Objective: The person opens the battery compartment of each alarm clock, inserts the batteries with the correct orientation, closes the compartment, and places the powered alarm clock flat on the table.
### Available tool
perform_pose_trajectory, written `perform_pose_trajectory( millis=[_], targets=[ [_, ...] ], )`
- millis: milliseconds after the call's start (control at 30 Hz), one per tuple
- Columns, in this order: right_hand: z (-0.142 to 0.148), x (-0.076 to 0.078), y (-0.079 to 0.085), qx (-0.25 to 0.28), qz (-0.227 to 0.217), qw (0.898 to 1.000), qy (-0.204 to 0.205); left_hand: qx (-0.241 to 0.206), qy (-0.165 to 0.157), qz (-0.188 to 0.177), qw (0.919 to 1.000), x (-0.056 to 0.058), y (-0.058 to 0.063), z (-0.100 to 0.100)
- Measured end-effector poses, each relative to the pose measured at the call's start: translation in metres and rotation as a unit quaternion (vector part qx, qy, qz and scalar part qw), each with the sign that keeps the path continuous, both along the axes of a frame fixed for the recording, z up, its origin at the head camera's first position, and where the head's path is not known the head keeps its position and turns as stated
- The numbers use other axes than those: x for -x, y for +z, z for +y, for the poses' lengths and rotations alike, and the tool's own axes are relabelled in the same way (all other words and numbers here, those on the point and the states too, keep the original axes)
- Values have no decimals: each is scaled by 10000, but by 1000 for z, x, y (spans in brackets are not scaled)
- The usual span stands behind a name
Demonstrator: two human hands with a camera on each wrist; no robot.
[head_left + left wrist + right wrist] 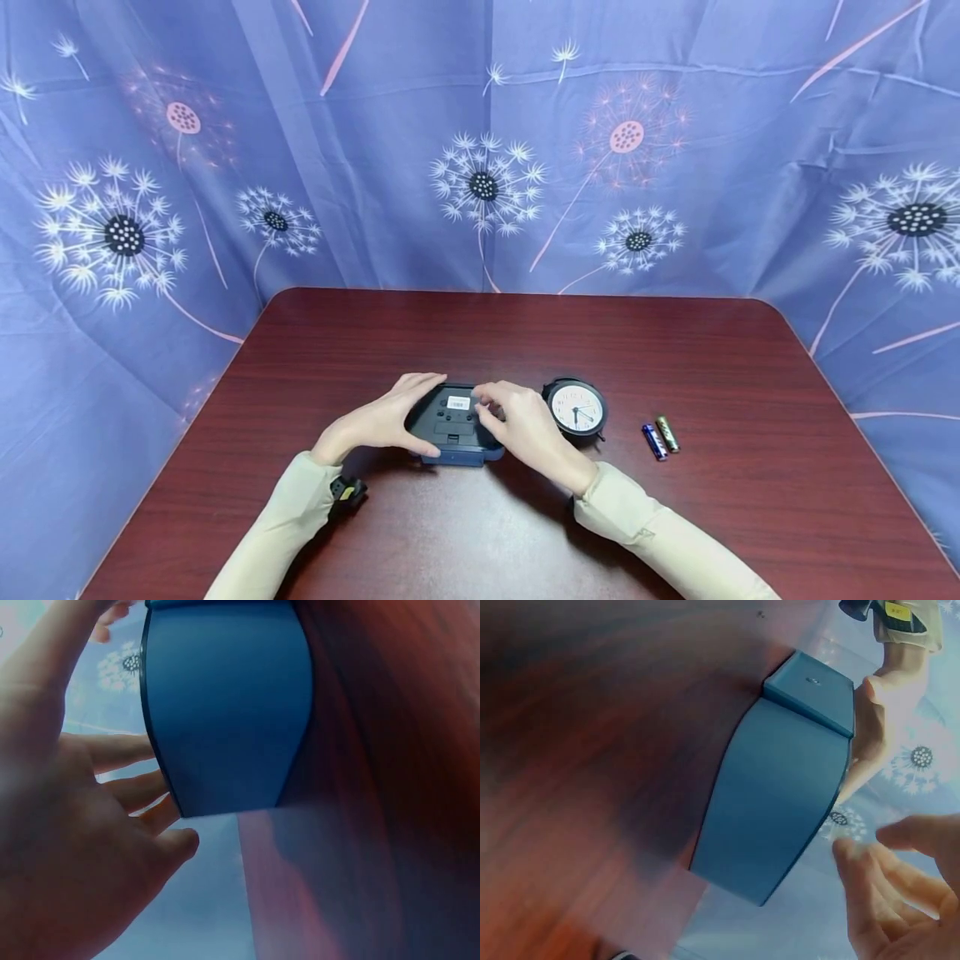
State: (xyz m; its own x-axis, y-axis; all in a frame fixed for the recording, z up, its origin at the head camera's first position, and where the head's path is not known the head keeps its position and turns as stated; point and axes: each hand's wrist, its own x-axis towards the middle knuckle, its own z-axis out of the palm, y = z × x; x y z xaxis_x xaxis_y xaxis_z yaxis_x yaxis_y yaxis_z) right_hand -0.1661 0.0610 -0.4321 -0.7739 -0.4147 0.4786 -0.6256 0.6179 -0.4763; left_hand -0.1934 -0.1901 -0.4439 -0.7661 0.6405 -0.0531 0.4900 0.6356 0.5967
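Note:
A boxy device with blue sides and a black back (453,429) lies back up on the table, with a white label and a small hatch visible. My left hand (378,417) holds its left end, thumb at the near edge and fingers at the far edge. In the left wrist view, the device's blue side (225,712) is beside that palm. Above the device's right part hovers my right hand (525,421), thumb and index finger loosely bent towards each other. The right wrist view shows these fingers (859,877) apart from the device, with nothing visible between them.
A round black alarm clock (577,407) with a white dial is just right of my right hand. Farther right, a blue battery (654,442) and a green battery (667,434) lie side by side on the dark red table (465,533). A patterned curtain (375,167) hangs behind.

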Motion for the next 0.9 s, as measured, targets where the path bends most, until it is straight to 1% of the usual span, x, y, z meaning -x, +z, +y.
perform_pose_trajectory(
  millis=[167,300,433,500,767,900],
  targets=[
    [-5,1,-2,-579,-247,9976,302,65,-103,63,9999,0,1,7],
    [-10,0,-1,-885,-461,9936,521,94,-136,111,9998,1,0,11],
    [-14,-1,-1,-1204,-461,9895,649,159,-95,202,9996,0,0,13],
    [-16,-2,-2,-1331,-399,9883,627,205,-72,226,9995,0,1,14],
    [-23,-5,-4,-1742,-180,9840,329,296,20,253,9992,0,0,16],
    [-25,-6,-4,-1856,-37,9824,194,294,63,220,9993,0,0,17]
  ],
)
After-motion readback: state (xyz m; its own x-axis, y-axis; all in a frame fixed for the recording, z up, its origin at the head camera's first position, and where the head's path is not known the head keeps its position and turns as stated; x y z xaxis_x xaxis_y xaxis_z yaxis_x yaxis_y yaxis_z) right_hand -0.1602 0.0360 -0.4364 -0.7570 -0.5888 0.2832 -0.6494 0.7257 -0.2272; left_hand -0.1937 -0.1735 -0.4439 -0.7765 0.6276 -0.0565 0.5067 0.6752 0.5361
